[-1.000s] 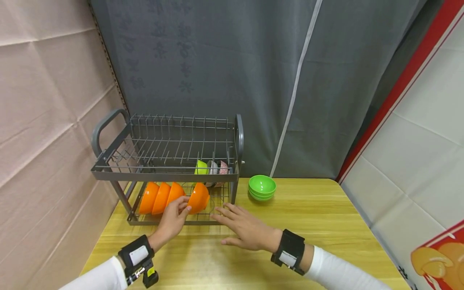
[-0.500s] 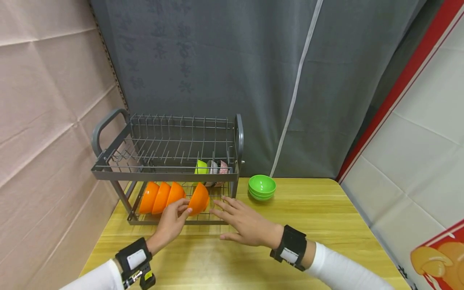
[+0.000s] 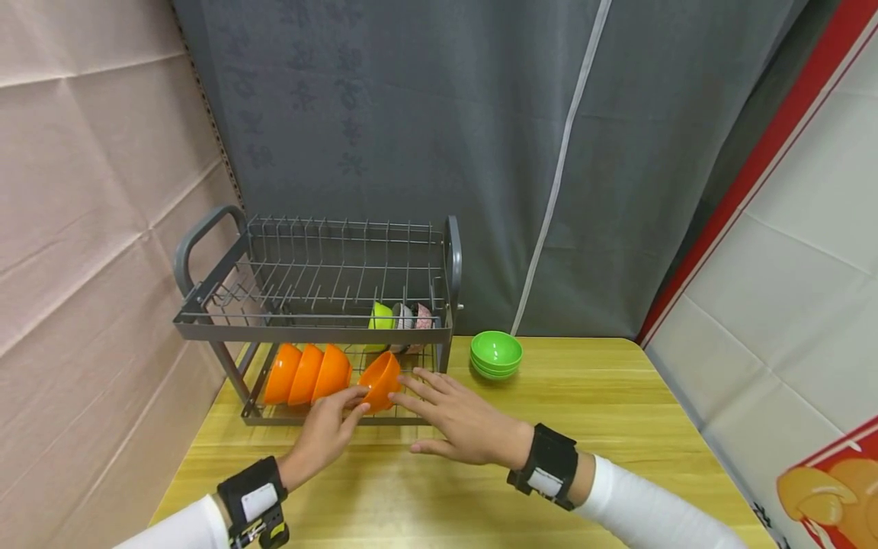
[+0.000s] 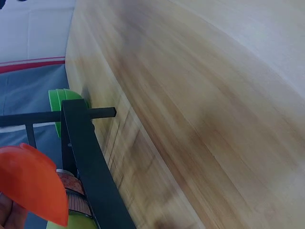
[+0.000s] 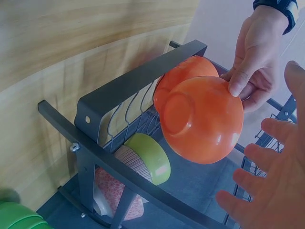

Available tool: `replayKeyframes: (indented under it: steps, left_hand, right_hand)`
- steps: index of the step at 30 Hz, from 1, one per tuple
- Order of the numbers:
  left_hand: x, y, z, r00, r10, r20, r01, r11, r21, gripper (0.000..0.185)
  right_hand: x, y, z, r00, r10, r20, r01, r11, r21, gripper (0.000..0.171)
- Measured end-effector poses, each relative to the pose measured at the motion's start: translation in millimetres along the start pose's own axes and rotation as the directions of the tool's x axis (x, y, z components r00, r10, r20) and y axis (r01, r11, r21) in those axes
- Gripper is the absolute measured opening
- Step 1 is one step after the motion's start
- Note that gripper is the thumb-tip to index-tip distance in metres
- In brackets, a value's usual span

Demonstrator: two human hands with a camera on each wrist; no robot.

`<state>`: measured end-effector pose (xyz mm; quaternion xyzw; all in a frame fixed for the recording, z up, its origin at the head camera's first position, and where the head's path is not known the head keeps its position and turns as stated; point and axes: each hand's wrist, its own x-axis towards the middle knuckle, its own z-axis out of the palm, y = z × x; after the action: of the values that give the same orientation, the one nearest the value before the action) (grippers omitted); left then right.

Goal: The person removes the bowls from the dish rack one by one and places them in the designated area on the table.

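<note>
Hands at front edge of lower rack tier: left hand [image 3: 328, 431] pinching rim of orange bowl [image 3: 380, 378], bowl tipped on its side, just clear of three more orange bowls [image 3: 305, 374]. Right hand [image 3: 458, 418] close beside bowl, fingers spread and straight, holding nothing. Beyond, dish rack [image 3: 312, 324] on wooden table [image 3: 590, 427]; green bowls [image 3: 496, 354] stacked to its right.

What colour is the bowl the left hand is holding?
Orange; the bowl in the left hand shows best in the right wrist view.

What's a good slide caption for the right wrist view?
Left hand grips an orange bowl in the dish rack; right hand open beside it.
</note>
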<state>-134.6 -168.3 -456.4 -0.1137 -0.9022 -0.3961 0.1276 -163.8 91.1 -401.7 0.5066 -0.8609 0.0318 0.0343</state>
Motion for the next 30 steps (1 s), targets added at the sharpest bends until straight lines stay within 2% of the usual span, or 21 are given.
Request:
replayKeyframes:
  steps: [5,11,15,18,23,30]
  left_hand:
    - [-1.8,4.5,0.0,0.998,0.067,-0.022,-0.064,0.992,0.105,0.029]
    - [-3.4,9.6,-3.0,0.993,0.115,0.024,-0.117,0.977,0.178,0.028]
    - [-5.3,10.8,-4.3,0.982,0.182,0.053,-0.189,0.962,0.199,0.029]
    - [-7.4,10.2,-3.4,0.968,0.244,0.061,-0.252,0.943,0.218,0.029]
    - [-8.6,7.3,-1.2,0.935,0.349,0.066,-0.354,0.901,0.252,0.028]
    - [-8.0,8.7,0.5,0.897,0.435,0.076,-0.438,0.856,0.275,0.028]
  right_hand:
    - [1,0,0,1.0,-0.005,-0.01,0.005,1.0,-0.006,0.073]
    - [1,0,-1,1.0,-0.014,-0.015,0.014,1.0,-0.014,0.073]
    - [1,0,0,1.0,-0.02,-0.018,0.02,1.0,-0.015,0.073]
    - [0,1,0,1.0,-0.023,-0.018,0.023,1.0,-0.015,0.074]
    - [0,0,1,1.0,-0.022,-0.017,0.022,1.0,-0.011,0.074]
    - [-2,0,1,1.0,-0.013,-0.006,0.013,1.0,-0.006,0.073]
